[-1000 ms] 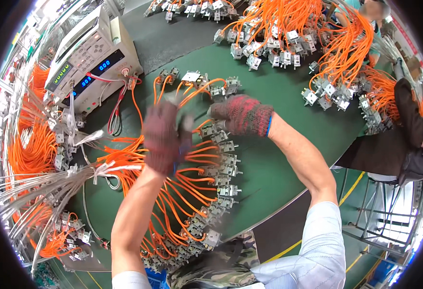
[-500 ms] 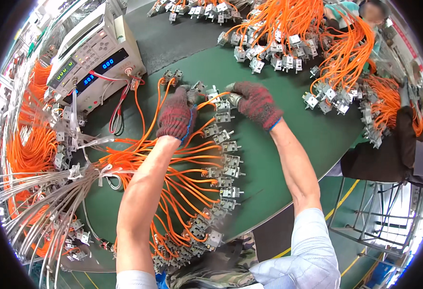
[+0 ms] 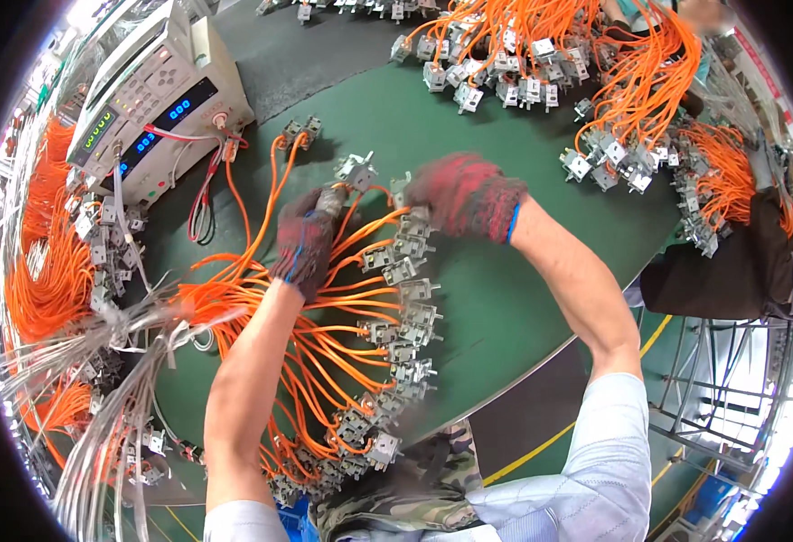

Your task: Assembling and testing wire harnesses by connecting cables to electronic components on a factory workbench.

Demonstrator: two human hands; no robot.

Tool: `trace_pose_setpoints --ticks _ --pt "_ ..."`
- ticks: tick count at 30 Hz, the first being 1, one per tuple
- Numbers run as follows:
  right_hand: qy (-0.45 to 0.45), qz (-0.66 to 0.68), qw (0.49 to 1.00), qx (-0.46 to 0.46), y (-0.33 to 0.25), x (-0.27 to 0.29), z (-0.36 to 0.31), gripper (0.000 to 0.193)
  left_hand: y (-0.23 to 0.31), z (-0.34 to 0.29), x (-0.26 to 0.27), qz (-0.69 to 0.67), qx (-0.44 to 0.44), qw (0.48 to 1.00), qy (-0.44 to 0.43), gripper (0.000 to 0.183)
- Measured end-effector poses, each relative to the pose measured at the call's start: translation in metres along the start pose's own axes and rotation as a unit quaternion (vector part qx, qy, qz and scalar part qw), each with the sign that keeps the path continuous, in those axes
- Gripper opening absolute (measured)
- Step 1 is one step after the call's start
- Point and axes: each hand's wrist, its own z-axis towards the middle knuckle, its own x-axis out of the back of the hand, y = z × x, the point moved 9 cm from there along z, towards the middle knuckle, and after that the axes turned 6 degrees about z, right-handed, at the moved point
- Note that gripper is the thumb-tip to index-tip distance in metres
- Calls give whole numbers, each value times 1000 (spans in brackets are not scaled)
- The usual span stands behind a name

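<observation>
A red-and-dark knit glove with grey fingertips covers my left hand [image 3: 308, 237]; its fingers are closed by a small grey metal connector [image 3: 356, 171], whose upper part stands out beyond them. My right hand [image 3: 471, 197], in a matching glove and blurred by motion, curls its fingers at another grey connector [image 3: 400, 189] at the far end of a curved row. That row of grey connectors [image 3: 414, 316] runs toward my body. Orange cables [image 3: 342, 294] fan from the row to a gathered bundle beside my left forearm. My fingers partly hide both connectors.
A bench meter [image 3: 166, 117] with lit displays stands far left, wired to a connector. Two cabled connectors [image 3: 299, 133] lie near it. More orange cable bundles [image 3: 523, 54] cover the far side. Pale clear strips [image 3: 116, 443] and orange coils lie left. A person sits far right.
The view has shifted slightly right and down. My left hand has drawn nearer to me, the connector at its fingertips coming along. My right hand has moved slightly nearer to me at the row's far end.
</observation>
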Motion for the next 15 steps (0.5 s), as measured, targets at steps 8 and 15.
trace_pose_setpoints --ticks 8,15 --pt "147 185 964 -119 32 52 18 52 22 -4 4 221 -75 970 70 40" --pt "108 73 988 88 -11 23 162 81 2 3 3 168 -36 984 44 41"
